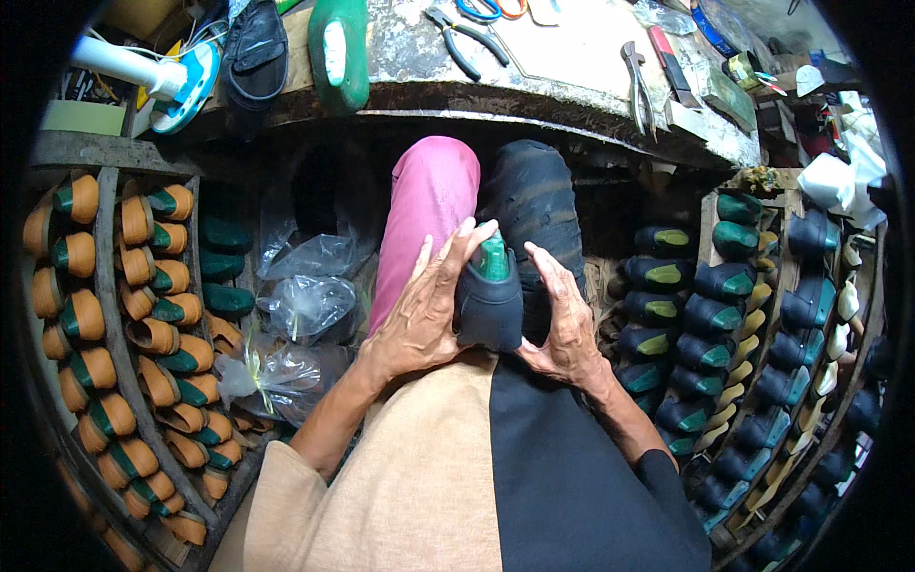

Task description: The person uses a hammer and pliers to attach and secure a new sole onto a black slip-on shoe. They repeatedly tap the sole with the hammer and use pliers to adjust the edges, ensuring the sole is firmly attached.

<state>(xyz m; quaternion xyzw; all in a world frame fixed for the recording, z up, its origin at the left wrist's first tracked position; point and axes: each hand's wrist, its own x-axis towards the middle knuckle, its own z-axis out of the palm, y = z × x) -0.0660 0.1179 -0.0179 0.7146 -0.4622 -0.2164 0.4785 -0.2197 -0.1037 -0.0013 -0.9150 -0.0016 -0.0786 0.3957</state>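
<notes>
At frame centre you are gripping the dark shoe upper on its green last (489,300), left hand (424,310) wrapped, right hand (564,324) bracing; keep tension even.

The table (572,91), a worn slab with a dark curved front edge, spans the top of the view from eleven to two o'clock. On it, at twelve o'clock, lie dark-handled pliers (464,43) beside a pale flat sheet (572,43), with scissors (488,10) just above them at the rim. A green bottle (338,52) lies at eleven o'clock, next to a black sandal (253,52). Metal pincers (637,81) rest at one o'clock near the front edge. Wooden racks stand on both sides: the left rack (110,315) at nine o'clock carries tan shoe uppers on green lasts (143,334), and the right rack (710,224) at three o'clock carries dark uppers on green lasts (724,315).
</notes>
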